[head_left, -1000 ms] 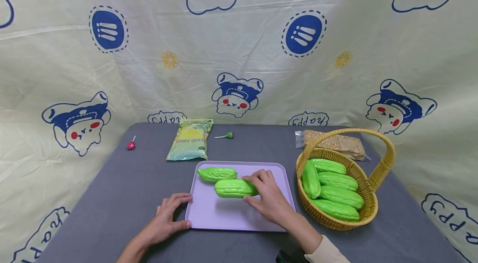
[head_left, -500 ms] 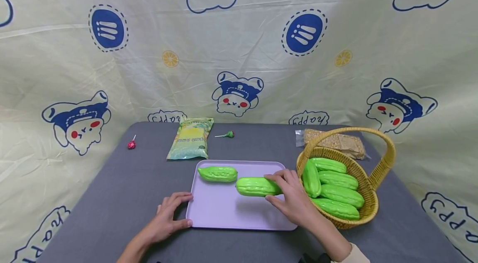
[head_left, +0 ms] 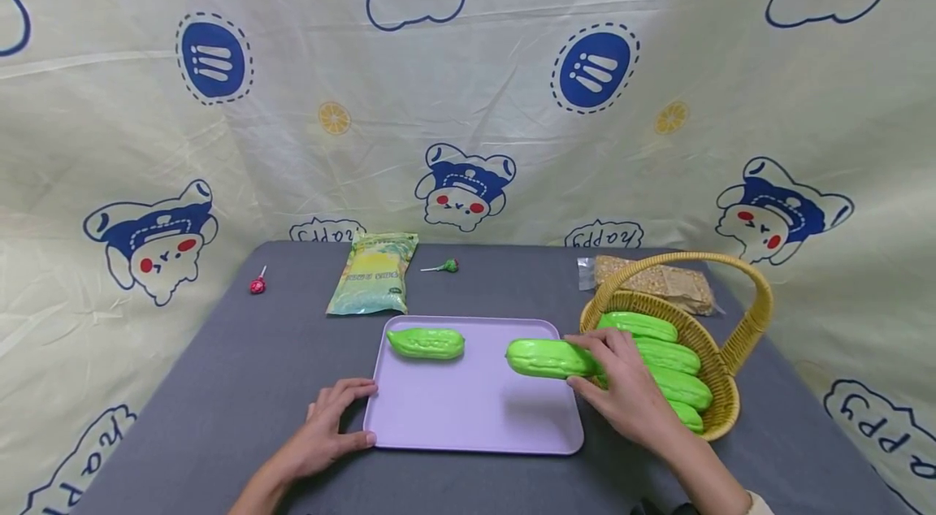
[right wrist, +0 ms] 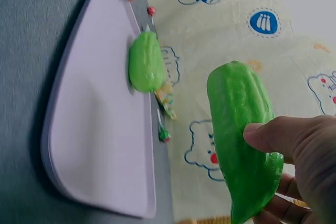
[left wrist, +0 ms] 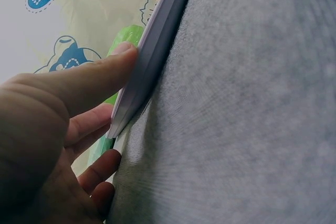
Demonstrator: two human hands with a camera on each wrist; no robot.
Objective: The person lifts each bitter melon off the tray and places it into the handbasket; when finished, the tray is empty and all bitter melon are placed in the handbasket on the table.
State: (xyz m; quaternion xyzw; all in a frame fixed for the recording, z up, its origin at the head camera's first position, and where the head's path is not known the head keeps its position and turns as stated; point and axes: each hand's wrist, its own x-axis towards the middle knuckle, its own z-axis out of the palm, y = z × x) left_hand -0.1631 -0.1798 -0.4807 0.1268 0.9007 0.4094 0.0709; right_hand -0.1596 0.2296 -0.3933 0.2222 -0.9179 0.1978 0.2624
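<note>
My right hand (head_left: 629,385) grips a green bitter melon (head_left: 548,358) by its right end, thumb on one side and fingers on the other. The melon is held in the air over the right part of the lilac tray (head_left: 468,426), its shadow falling on the tray. Another bitter melon (head_left: 426,343) lies at the tray's back left. My left hand (head_left: 329,426) rests against the tray's left edge, thumb near the front corner and fingers farther back. In the left wrist view, the thumb (left wrist: 105,74) touches the tray's rim (left wrist: 152,51).
A wicker basket (head_left: 720,417) with a tall handle stands right of the tray, holding several bitter melons (head_left: 669,354); my right hand covers part of it. Behind lie a yellow-green packet (head_left: 373,275), a green lollipop (head_left: 449,265), a red lollipop (head_left: 257,285) and a bag of grains (head_left: 658,281).
My right hand has carried the bitter melon rightward, from mid-tray toward the basket, raising it slightly. The left hand stays at the tray's edge.
</note>
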